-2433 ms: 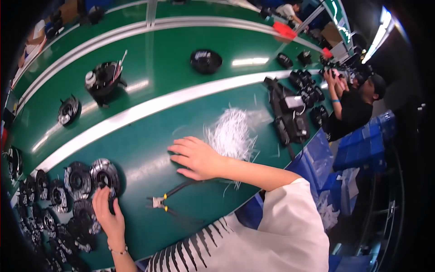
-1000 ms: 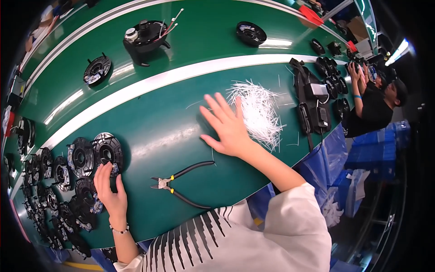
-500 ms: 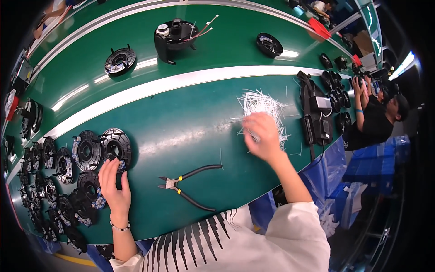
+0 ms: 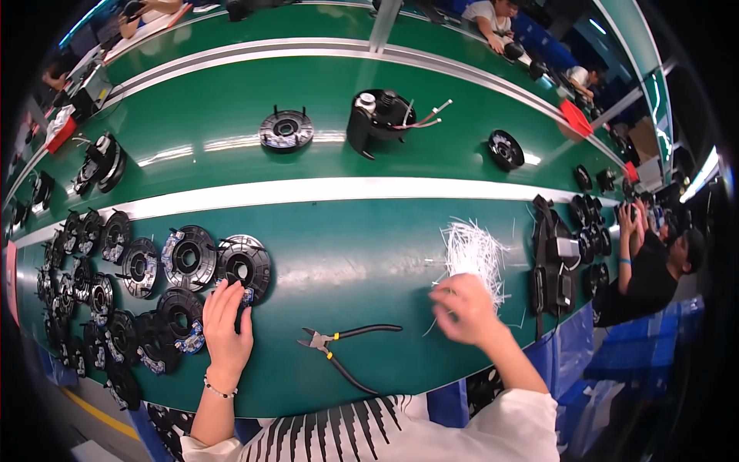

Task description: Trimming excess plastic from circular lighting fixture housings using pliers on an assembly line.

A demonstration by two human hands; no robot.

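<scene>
My left hand [image 4: 229, 327] lies with fingers outstretched at the near edge of a round black plastic disc [image 4: 260, 269] that has a ring-shaped centre and a small circuit board. Its fingertips overlap the disc's rim; no grip shows. My right hand [image 4: 466, 309] hovers at the near end of a loose pile of thin white strips [image 4: 471, 246], which look like cable ties. The fingers there curl towards the thumb, and whatever sits between them is too small to make out. Between my hands lie cutting pliers [image 4: 318, 339], jaws apart, with black handles and yellow bands.
Several similar discs [image 4: 188, 258] crowd the table's left side. Black devices with straps [image 4: 550, 262] lie right of the strips. Behind a white rail [image 4: 308, 192] stand a black housing with wires [image 4: 379, 123], a disc [image 4: 286, 129] and a black cup [image 4: 505, 149]. A co-worker [image 4: 654, 266] sits at right.
My right hand has drawn back from the middle of the white pile to its near end. My left hand stays by the same disc. The whole view has tilted, showing more of the far side.
</scene>
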